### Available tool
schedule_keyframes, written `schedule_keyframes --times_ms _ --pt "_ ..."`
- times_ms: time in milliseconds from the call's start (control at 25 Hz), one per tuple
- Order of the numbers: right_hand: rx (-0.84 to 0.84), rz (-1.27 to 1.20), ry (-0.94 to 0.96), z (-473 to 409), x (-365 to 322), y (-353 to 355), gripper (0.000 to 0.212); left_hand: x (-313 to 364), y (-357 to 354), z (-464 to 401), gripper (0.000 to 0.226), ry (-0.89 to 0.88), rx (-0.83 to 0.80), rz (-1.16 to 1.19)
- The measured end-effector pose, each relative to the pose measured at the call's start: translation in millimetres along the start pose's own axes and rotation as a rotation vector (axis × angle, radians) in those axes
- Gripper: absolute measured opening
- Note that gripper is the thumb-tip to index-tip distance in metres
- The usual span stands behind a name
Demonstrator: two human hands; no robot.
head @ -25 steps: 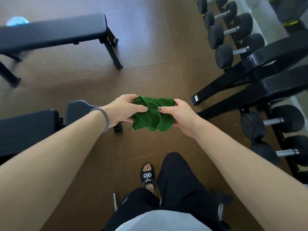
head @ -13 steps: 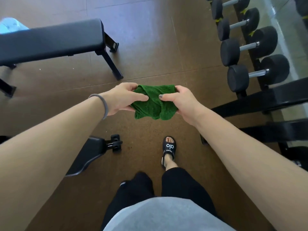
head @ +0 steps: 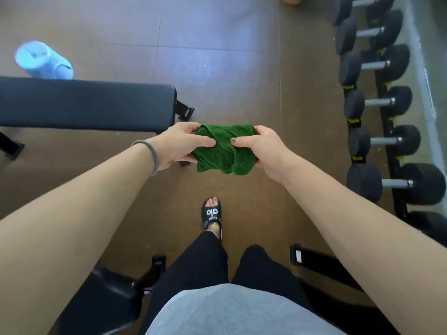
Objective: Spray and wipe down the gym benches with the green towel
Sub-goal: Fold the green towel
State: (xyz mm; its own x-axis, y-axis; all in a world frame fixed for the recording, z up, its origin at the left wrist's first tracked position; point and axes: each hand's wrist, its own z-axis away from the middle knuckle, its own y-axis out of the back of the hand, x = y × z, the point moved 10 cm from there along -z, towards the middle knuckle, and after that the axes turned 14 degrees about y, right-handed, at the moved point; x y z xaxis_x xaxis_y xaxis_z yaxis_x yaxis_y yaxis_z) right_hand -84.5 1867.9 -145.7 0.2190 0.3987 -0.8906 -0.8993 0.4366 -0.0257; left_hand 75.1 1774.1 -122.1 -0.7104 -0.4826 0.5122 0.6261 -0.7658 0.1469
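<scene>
Bright daylight, floor (head: 217, 56) glare, blurred wide-angle edges.

Green towel (head: 223, 151): looped terry cloth, rough and matt. Bench (head: 84, 105): smooth black padded upholstery, faint sheen. Dumbbells (head: 384, 141): matt black heads, bare metal handles. Floor (head: 217, 68): matt brown tiles.

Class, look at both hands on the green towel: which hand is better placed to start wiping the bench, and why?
Probably the left hand: it grips the towel beside the bench end, while the right hand sits farther away, toward the dumbbells.
</scene>
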Motion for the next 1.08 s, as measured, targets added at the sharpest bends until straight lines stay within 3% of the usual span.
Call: schedule_keyframes --times_ms 360,520,760,1080 --pt "-0.071 0.065 0.059 -256.3 -130.2 -14.6 0.047 187.6 126.5 -141.7 0.026 -0.002 0.094 0.178" --pt "-0.186 0.155 0.130 -372.2 -193.7 -24.1 0.035 263.1 180.8 -202.4 0.034 0.011 0.219 0.348" --pt "-0.406 0.338 0.173 -518.4 -288.2 -92.8 0.045 360.3 279.6 -255.8 0.072 -0.050 0.306 0.116" --pt "-0.655 0.501 0.058 -707.5 -347.6 -220.3 0.056 417.5 454.0 -350.1 0.027 0.058 0.297 0.204"
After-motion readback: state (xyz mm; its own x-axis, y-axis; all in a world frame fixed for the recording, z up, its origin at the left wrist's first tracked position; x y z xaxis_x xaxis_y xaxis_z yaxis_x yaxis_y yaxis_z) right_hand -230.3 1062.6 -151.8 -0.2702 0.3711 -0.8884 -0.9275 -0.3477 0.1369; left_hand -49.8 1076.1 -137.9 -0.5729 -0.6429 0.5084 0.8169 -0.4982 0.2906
